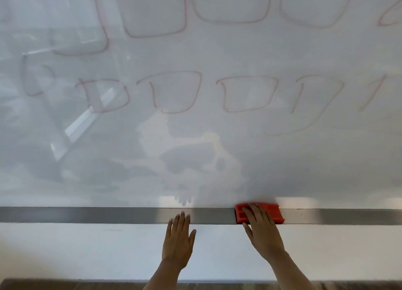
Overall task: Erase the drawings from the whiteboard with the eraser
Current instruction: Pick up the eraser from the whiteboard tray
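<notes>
**Right hand on eraser at whiteboard ledge, left hand flat beside it**

Dark brown strip (43,286) along the bottom edge, too blurred to identify; above it a plain white wall (65,250); two bare forearms come up from the bottom over that wall. Left hand (178,239) released, fingers straight and together, palm facing the wall, holding nothing; fingertips overlap the near edge of the metal ledge (87,214). Right hand (264,235) sits to the right, apart from the left; its fingers lie stretched across the top of the red eraser (272,212), thumb at the eraser's near left corner; fingers not curled round it, so touching rather than a firm grasp. Eraser lies flat on the ledge, right of centre, its far edge against the bottom of the whiteboard (304,159). Ledge runs the full width of the view. Board surface glossy, with reflections on the left and a pale smeared patch (174,141) near the middle. Higher up, red drawings (248,94): a row of D-like outlines; above that, a row of rounded squares, cut off by the top edge.
</notes>
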Available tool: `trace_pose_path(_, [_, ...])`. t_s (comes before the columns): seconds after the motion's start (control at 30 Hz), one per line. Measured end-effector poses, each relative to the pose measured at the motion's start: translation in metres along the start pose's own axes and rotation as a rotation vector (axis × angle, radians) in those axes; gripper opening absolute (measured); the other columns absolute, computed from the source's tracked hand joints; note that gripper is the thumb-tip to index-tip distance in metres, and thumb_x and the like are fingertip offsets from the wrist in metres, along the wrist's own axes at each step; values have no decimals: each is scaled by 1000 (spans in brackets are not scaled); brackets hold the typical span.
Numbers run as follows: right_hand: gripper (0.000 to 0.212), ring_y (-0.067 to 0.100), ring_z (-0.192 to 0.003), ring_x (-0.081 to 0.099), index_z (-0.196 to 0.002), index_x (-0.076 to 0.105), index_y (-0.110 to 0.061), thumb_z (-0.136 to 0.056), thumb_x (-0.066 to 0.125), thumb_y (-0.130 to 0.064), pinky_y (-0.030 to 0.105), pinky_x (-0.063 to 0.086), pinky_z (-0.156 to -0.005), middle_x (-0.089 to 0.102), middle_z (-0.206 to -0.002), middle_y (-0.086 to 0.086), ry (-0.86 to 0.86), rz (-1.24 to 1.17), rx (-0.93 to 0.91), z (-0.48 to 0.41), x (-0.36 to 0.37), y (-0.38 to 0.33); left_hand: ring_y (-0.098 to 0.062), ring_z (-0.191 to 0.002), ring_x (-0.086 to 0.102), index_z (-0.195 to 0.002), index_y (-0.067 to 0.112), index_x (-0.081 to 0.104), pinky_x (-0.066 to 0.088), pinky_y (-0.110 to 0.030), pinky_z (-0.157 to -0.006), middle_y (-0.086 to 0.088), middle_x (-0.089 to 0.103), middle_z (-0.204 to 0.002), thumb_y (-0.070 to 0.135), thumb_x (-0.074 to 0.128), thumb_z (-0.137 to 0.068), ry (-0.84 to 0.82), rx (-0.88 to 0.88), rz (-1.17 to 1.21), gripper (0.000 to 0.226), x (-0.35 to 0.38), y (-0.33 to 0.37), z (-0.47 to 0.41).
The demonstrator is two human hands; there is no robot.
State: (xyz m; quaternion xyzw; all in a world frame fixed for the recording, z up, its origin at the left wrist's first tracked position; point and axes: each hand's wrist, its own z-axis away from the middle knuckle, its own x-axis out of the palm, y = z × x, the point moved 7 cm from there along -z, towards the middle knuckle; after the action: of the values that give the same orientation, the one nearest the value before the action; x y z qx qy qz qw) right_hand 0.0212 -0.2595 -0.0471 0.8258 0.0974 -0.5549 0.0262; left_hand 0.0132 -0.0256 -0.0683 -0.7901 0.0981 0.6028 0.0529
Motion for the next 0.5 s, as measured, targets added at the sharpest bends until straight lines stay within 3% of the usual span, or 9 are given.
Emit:
trace_pose_path(0.07, [51,24,-98,66,-103,71,-15,-101,28,-42,37,55,-82,66,-108,3,7,-32,-30,-5,1,3,-23,-96,71,-99,8,77,6,-29,-112,-9,72,-109,35,-2,-105,20,-9,-26,84,3,-1,1])
trace_pose_path(0.13, [22,24,-94,66,-94,69,-17,-81,71,-34,34,55,-77,64,-105,2,29,-65,-45,-10,-3,8,-22,-95,72,-98,7,77,6,-29,-113,-9,73,-107,36,-2,-104,16,0,-47,84,4,0,2])
trace_pose_path(0.2, [36,23,-95,65,-89,67,-18,-62,88,-28,34,55,-76,63,-107,3,-6,-98,-47,-15,-1,12,-22,-99,69,-96,7,77,5,-28,-114,-9,73,-105,36,-2,-104,1,0,-52,85,4,0,0])
trace_pose_path(0.33, [32,22,-105,60,-100,64,-15,-74,81,-24,32,49,-90,60,-118,3,95,-189,-6,-16,-11,18,-19,-107,45,-93,6,77,2,-28,-115,-9,74,-102,37,-1,-105,34,-6,-8,85,1,1,-1])
trace_pose_path(0.5, [33,26,-107,57,-114,58,-5,-87,62,-22,34,46,-93,57,-122,8,302,-469,142,-24,-40,24,-25,-103,64,-94,6,77,8,-27,-112,-8,74,-102,37,0,-105,139,-50,5,84,-14,-1,-9])
